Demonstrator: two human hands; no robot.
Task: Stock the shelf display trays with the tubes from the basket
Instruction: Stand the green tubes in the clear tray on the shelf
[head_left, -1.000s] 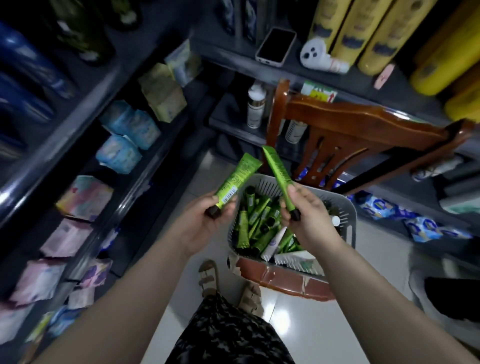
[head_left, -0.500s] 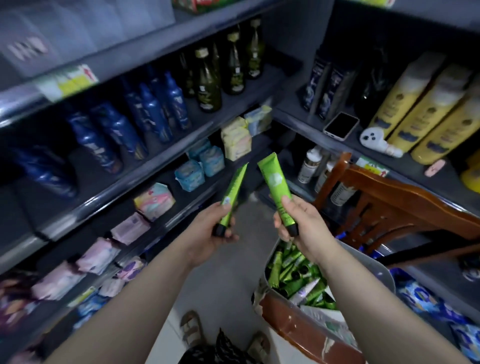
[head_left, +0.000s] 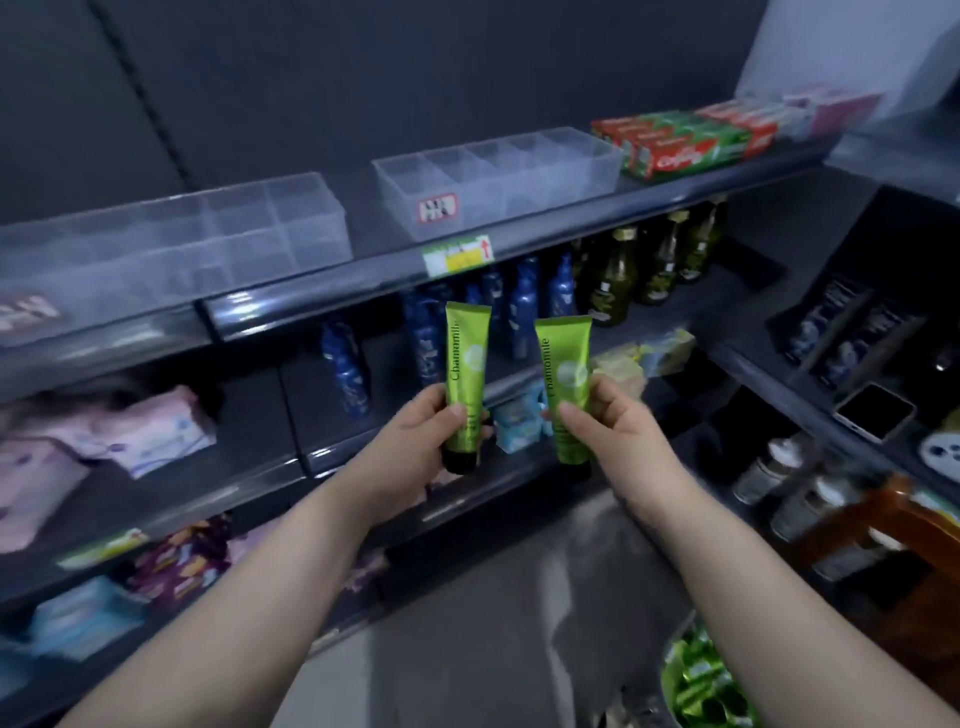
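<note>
Below the clear divided tray (head_left: 498, 205) on the top shelf (head_left: 571, 224), each hand held a green tube upright, cap down: the left hand (head_left: 421, 441) curled round the left tube (head_left: 466, 364), the right hand (head_left: 618, 423) pinching the right tube (head_left: 563, 374) between thumb and fingers. Spare tubes (head_left: 696, 675) lay far below and right of that tray. Raising both together could clip the tray's front wall or dividers, leaving a tube slumped across two compartments.

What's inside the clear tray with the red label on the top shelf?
Through its clear walls the tray looks empty in every compartment. The rear compartment floors are blurred, so small items there cannot be ruled out.
</note>
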